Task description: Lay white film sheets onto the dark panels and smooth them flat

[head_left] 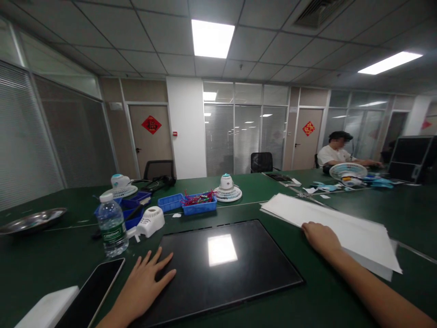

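Note:
A flat black display panel (205,278) lies on the green table in front of me, a ceiling light mirrored in its surface. My left hand (146,278) rests with fingers spread at the panel's left edge, fingertips touching it. To the right, my right hand (321,237) has its fingers curled together over the near left edge of a stack of white sheets (334,223). The undersides of those fingers are hidden. Left of my left hand lie a dark-screened phone (94,291) and a white box-shaped object (49,307).
A water bottle (112,225) stands beside a white fan housing (152,221). Behind the panel are a blue tray of wires (200,205) and a white fan part (227,189). A metal dish (32,221) sits far left. A co-worker (336,152) sits at the far right.

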The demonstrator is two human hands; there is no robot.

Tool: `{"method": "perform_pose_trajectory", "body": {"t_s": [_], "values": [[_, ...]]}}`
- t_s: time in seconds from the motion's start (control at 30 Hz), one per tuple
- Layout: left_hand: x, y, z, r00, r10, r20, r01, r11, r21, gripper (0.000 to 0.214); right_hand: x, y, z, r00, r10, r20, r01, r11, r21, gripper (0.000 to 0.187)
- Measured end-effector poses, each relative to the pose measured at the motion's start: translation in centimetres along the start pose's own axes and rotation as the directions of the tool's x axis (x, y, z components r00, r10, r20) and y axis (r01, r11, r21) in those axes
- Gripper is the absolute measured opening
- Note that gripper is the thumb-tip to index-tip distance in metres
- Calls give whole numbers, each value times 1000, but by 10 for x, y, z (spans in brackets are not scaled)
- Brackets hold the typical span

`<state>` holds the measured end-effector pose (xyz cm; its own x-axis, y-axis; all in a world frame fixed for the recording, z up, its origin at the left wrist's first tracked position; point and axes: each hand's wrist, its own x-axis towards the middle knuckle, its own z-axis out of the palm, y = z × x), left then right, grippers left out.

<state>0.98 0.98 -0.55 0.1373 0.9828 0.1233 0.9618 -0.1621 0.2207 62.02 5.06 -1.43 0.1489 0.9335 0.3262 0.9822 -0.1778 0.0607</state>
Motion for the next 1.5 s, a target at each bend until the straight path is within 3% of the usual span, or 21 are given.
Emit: {"method": "perform_pose_trajectory", "body": {"t_s": [0.13, 0.27, 0.37, 0.5, 0.63, 0.77, 0.83, 0.93, 1.0, 1.1, 1.17, 1.23, 1.33, 1.5], "values": [[-1, -3, -2, 999, -10, -50, 7, 998, -70, 68, -12, -31, -22, 993, -109, -56, 108, 994, -7, 33], [-7, -5, -4, 988, -81, -130, 59, 984, -166, 56, -38, -85, -43, 945, -314, -94, 317, 948, 18, 31], [-11, -7, -7, 982, -120, -145, 77, 959, -273, 59, -65, -135, -59, 856, -512, -76, 517, 849, 106, 31], [-15, -12, -12, 980, -70, -187, -13, 912, -409, 63, -100, -186, -83, 699, -712, -69, 700, 660, 272, 29], [-16, -14, -10, 987, -32, -160, -34, 920, -392, 63, -120, -203, -102, 566, -818, -105, 753, 462, 469, 34], [-16, -15, -1, 995, 49, -82, -70, 957, -280, 58, -122, -196, -101, 522, -841, -143, 738, 361, 570, 56], [-15, -16, 1, 996, 47, -71, -65, 962, -266, 53, -109, -184, -90, 567, -809, -158, 719, 392, 574, 57], [-11, -18, -1, 997, 6, -82, -28, 963, -270, 48, -69, -145, -59, 755, -619, -215, 626, 585, 516, 51], [-8, -17, -3, 996, -19, -85, -5, 962, -272, 46, -37, -105, -33, 872, -428, -238, 490, 759, 428, 51], [-6, -15, -7, 995, -45, -93, 18, 961, -276, 45, -2, -39, 5, 973, -154, -173, 190, 959, 210, 61], [-7, -13, -8, 994, -56, -90, 30, 961, -273, 47, 8, -4, 22, 996, 40, -82, -29, 991, 127, 65], [-7, -11, -9, 995, -59, -79, 36, 964, -264, 48, 11, 16, 30, 992, 123, -17, -120, 987, 108, 66], [-7, -12, -9, 996, -50, -71, 31, 968, -248, 50, 8, 20, 31, 994, 111, 23, -113, 987, 116, 60], [-6, -14, -5, 997, -42, -66, 25, 971, -237, 49, 3, -1, 17, 999, 52, 9, -53, 992, 115, 44]]}}
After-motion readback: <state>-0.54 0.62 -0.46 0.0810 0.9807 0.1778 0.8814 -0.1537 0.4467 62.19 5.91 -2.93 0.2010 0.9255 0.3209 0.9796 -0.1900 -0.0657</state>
